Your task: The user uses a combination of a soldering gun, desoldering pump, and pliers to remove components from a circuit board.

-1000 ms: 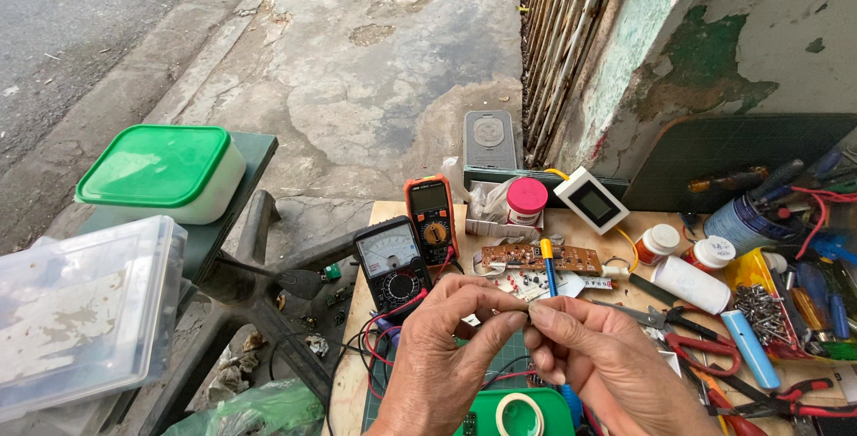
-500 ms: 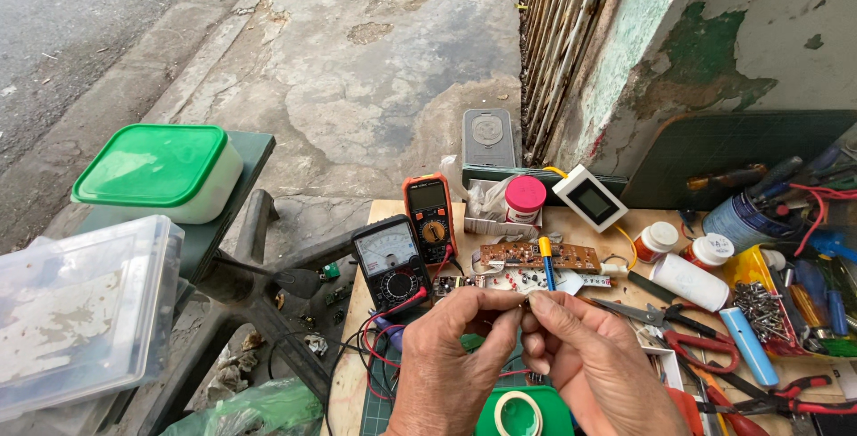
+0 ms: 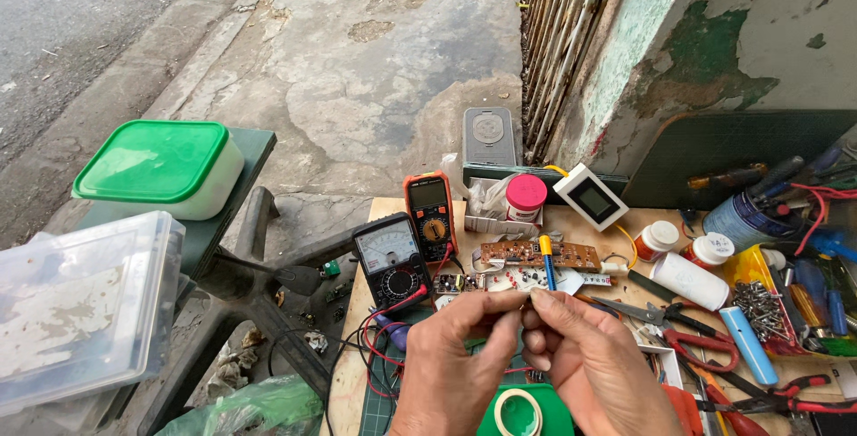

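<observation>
Tiny part (image 3: 525, 304), pinched, mostly hidden

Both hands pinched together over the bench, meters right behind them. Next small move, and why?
Probably draw the pinch closer, over the green mat. The left hand and right hand meet fingertip to fingertip on something too small to identify, above the red leads and loose circuit boards. Dropped there, it could vanish in the clutter.

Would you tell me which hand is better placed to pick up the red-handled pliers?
Right. The right hand is beside the red-handled pliers; the left hand lies farther, toward the analog multimeter.
</observation>
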